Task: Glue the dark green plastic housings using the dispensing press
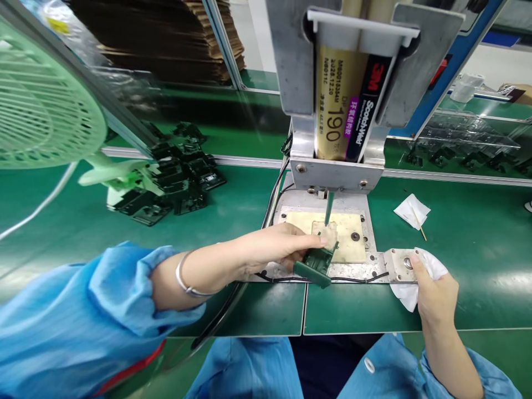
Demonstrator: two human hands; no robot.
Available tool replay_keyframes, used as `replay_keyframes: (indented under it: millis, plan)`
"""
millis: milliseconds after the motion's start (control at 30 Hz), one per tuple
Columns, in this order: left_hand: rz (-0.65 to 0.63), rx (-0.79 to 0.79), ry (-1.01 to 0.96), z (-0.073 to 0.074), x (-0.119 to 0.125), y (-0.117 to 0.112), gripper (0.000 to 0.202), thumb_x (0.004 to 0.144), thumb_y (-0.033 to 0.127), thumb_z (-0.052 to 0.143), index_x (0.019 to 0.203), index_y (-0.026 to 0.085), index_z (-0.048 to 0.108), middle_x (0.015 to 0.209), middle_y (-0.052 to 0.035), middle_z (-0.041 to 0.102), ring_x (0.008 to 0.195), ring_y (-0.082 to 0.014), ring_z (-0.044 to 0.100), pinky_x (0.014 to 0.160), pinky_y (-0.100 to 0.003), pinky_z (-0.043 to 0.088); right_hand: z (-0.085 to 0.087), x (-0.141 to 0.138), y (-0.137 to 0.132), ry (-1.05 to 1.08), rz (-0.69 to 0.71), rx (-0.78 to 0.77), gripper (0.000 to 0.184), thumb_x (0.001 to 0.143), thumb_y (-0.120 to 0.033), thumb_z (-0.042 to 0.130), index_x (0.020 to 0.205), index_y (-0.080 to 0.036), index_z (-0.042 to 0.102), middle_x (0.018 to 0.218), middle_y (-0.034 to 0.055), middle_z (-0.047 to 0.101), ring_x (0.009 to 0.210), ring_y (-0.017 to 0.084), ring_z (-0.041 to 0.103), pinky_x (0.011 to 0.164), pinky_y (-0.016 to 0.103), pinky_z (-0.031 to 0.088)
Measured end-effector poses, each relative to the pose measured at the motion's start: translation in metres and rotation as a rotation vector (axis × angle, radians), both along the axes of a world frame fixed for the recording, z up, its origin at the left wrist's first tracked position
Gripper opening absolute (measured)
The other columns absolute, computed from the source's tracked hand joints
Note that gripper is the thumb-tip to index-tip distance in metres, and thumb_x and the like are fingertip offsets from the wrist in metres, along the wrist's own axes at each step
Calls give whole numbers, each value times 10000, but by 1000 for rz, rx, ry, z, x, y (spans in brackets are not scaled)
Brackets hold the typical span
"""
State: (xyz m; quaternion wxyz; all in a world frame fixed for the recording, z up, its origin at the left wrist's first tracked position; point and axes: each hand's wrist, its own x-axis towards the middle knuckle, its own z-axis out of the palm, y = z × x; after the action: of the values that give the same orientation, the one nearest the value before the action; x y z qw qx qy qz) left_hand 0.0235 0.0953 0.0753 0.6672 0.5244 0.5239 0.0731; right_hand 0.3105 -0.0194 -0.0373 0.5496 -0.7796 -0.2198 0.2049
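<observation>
My left hand point(291, 244) is closed on a dark green plastic part point(318, 265), pinched between thumb and fingers. The part is tilted under the thin green nozzle point(330, 208) of the glue dispenser, over a cream pad point(349, 249) on the metal base. Whether nozzle and part touch, I cannot tell. Above the nozzle stands a two-barrel adhesive cartridge point(343, 105) in a metal holder. My right hand point(436, 296) is closed around a white tissue point(405, 296). Its thumb rests at the round metal button point(408, 264) on the plate at the base's right end.
Several dark plastic parts point(187, 172) lie heaped at the left, beside a green fan point(45, 105). A folded tissue point(411, 210) with a wooden stick lies at the right. Black cables point(272, 199) run along the base. More dark parts point(469, 158) sit at the back right.
</observation>
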Motion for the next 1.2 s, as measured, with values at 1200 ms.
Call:
replay_keyframes:
  millis: [1200]
  plan:
    - [-60,993,-489,-5,-42,-99,629,686,137,861,1221,321,586,1063,-31,736,1076,-252,704,935,-343,608,66,-105,-43,-875,1128,507,132,909,-111,523,910,-200,622,579,-34,486,472,123,448,484,276,362]
